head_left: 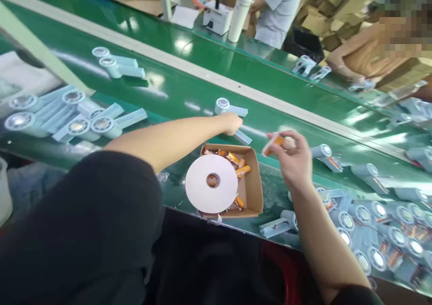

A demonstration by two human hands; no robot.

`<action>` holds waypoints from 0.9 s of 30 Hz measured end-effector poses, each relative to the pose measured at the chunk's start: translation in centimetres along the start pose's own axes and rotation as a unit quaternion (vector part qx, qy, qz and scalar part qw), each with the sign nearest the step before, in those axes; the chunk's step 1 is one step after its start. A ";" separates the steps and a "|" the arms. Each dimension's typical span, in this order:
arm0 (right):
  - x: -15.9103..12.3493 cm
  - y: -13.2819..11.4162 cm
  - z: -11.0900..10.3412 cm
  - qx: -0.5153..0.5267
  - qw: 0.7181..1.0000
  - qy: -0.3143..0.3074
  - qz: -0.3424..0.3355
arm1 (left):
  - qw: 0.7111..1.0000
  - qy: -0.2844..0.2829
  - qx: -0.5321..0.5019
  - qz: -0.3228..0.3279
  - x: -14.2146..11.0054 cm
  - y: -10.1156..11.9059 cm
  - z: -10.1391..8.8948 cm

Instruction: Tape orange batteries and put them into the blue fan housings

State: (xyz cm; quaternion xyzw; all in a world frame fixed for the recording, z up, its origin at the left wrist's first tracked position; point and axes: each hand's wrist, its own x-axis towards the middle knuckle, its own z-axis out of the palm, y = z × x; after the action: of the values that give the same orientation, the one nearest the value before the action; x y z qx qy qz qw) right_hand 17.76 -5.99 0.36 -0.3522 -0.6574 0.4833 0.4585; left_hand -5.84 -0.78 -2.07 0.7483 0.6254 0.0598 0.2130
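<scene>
My left hand (232,123) reaches across to the green belt, fingers closed on a light-blue handheld fan body (243,136); the hand hides its round end. Just behind it lies another light-blue fan body (222,104). Raised at the right, my right hand (293,157) pinches an orange battery (274,145) with a white strip along its side. Between my arms sits a cardboard box (254,183) holding several orange batteries (243,170). A big white tape roll (197,183) rests over the box's left part.
Several fan bodies (79,126) are grouped at the left; many more with wires (362,214) crowd the right. A pale rail (202,74) runs along the belt (175,93). Across it are co-workers, one in a grey shirt (281,8), and a white cylinder (240,17). A slanted post (43,48) stands left.
</scene>
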 end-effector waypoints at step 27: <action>5.1 1.5 2.1 -0.585 0.761 -0.280 -0.019 | 0.998 -0.025 0.019 -0.051 1.1 0.8 -0.4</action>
State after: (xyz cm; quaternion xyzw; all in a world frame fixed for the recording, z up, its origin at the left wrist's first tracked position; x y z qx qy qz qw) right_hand 14.12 -1.55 -0.01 -0.3885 -0.9180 0.0736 -0.0321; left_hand -5.04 0.32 -1.58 0.7204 0.6584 0.0179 0.2174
